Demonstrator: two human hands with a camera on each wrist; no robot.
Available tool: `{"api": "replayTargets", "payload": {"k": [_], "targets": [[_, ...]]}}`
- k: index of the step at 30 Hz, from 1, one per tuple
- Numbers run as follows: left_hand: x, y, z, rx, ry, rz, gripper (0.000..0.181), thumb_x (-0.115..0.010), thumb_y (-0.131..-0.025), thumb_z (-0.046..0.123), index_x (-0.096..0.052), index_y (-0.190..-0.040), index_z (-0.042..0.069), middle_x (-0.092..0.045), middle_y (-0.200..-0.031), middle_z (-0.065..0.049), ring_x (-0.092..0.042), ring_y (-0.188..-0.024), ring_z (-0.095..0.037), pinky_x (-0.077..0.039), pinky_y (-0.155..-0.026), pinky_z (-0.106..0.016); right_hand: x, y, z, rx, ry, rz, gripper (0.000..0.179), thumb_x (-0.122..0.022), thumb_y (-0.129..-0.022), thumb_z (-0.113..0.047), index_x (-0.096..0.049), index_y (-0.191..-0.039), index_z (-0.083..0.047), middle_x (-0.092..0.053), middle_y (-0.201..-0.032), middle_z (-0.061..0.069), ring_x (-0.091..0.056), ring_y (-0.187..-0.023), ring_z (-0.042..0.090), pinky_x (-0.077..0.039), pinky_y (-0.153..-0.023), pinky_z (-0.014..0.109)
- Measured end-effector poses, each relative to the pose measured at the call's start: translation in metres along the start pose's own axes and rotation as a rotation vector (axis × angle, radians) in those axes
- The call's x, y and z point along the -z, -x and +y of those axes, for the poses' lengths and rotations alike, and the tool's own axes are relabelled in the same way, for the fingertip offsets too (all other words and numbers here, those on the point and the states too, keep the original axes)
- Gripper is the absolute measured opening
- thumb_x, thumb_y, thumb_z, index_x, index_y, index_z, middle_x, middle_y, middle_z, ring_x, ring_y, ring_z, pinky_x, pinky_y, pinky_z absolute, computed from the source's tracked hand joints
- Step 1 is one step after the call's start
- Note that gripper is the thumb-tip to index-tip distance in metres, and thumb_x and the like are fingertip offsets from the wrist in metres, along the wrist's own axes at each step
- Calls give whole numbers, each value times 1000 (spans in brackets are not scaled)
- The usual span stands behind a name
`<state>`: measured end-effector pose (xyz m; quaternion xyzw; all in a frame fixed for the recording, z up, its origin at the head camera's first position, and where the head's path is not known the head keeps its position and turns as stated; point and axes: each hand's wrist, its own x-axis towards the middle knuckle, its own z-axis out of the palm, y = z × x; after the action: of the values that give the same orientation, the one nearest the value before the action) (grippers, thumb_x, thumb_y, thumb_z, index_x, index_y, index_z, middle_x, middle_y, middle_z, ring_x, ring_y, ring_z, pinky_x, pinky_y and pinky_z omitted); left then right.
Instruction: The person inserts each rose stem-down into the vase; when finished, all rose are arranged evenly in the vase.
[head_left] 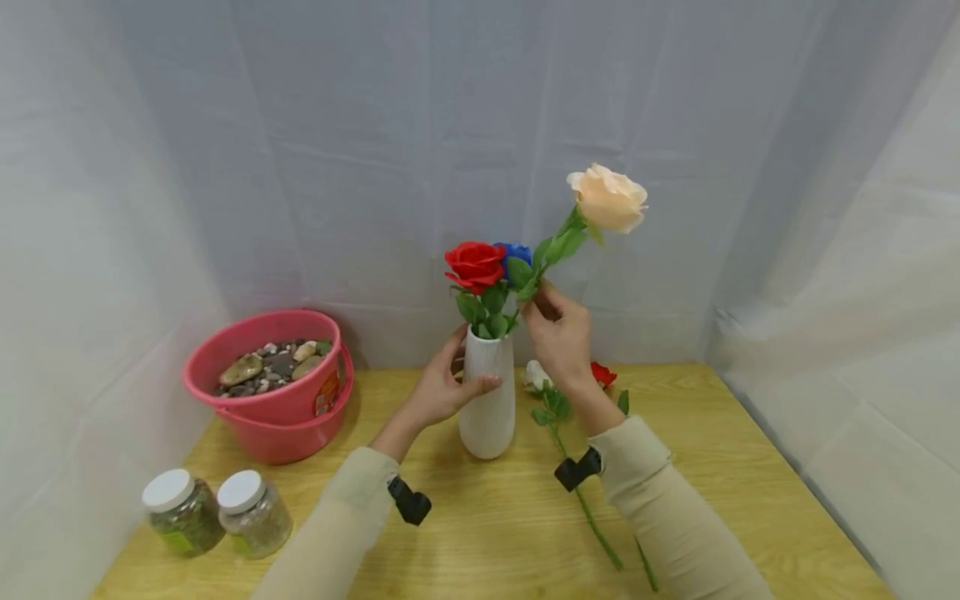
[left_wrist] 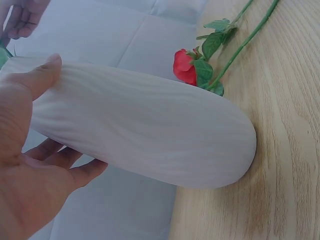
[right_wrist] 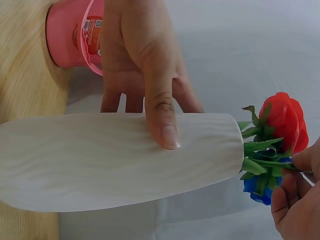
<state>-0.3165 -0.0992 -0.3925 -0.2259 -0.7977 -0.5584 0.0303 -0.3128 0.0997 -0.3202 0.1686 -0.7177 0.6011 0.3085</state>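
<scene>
A white ribbed vase stands upright on the table. My left hand holds it near the top, thumb on the front and fingers around the far side. A red rose and a blue rose rise from its mouth. To the right of the mouth, my right hand pinches the green stem of a peach rose, whose bloom leans up and right. In the right wrist view, that stem runs from the vase mouth to the right fingers; its lower end is hidden.
On the table right of the vase lie a white rose and another red rose, partly behind the right arm. Stacked pink buckets with stones stand at the left. Two white-lidded jars sit at the front left.
</scene>
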Motion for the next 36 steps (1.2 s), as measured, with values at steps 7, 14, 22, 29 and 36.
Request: {"api": "replayTargets", "payload": {"k": [7, 14, 22, 29, 36], "targets": [[0, -1, -1, -12, 18, 2, 96, -79, -95, 18, -19, -170, 20, -46, -161, -22, -54, -140, -45, -54, -106, -61, -5, 2, 7, 65, 85, -27, 20, -69, -92, 0, -82, -107, -4, -79, -88, 19, -69, -72, 15, -53, -66, 18], [0, 0, 0, -15, 7, -2, 95, -78, -96, 18, -19, -170, 22, -47, -160, -22, -55, -139, -46, -53, -106, -62, -11, 15, 16, -5, 132, -159, 29, -69, -95, -6, -80, -122, -9, -81, -92, 16, -74, -77, 23, -55, -68, 21], [0, 1, 0, -13, 18, -2, 96, -78, -96, 19, -18, -171, 22, -46, -161, -22, -54, -140, -47, -53, -107, -63, -8, 17, 9, -41, 157, -159, 29, -62, -97, -7, -80, -120, -9, -79, -93, 14, -71, -79, 22, -55, -70, 25], [0, 2, 1, 1, 5, 3, 96, -79, -95, 21, -18, -170, 20, -45, -162, -22, -53, -141, -47, -52, -108, -63, -3, 14, 3, -150, 151, -163, 39, -44, -110, -25, -73, -100, -1, -72, -89, 19, -68, -85, 33, -48, -65, 31], [1, 1, 1, 0, -4, 6, 96, -79, -95, 21, -19, -170, 21, -45, -162, -22, -53, -141, -46, -51, -108, -63, -5, 7, 2, -131, -13, -43, 27, -55, -109, -18, -79, -109, -3, -71, -82, 15, -67, -77, 28, -50, -64, 22]]}}
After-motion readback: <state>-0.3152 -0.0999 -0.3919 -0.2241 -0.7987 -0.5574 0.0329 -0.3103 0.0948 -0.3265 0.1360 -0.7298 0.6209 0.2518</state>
